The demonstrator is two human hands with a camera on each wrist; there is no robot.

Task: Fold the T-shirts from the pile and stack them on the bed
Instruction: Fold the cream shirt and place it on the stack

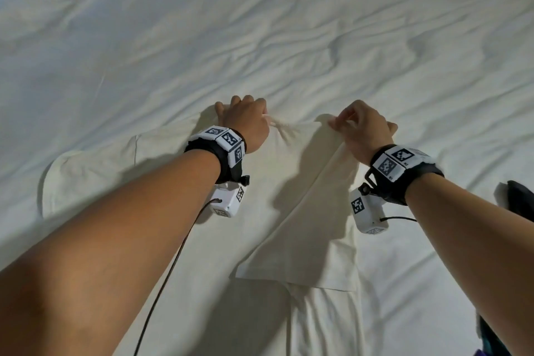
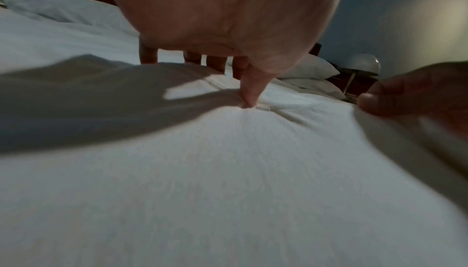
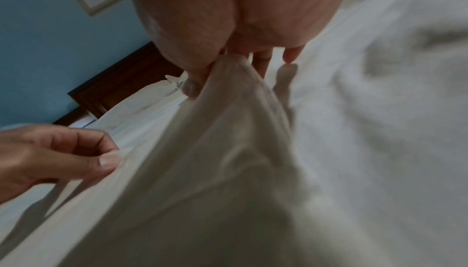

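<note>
On the bed [image 1: 289, 23], the white T-shirt [image 1: 289, 196] lies flat while the left hand [image 1: 245, 121] pins its collar with curled fingers [image 2: 249, 89] and thumb, apparently anchoring it as the right hand [image 1: 364, 127] pinches and lifts the neighbouring shoulder to fold it inward.

T-shirt [image 1: 289, 211] on the bed [image 1: 289, 37] near its front edge, left hand [image 1: 248, 121] on its far-left part, right hand [image 1: 364, 130] at its far-right corner

Bedroom: bed [image 1: 289, 23], pillows [image 2: 307, 67], lamp [image 2: 364, 65]
</note>
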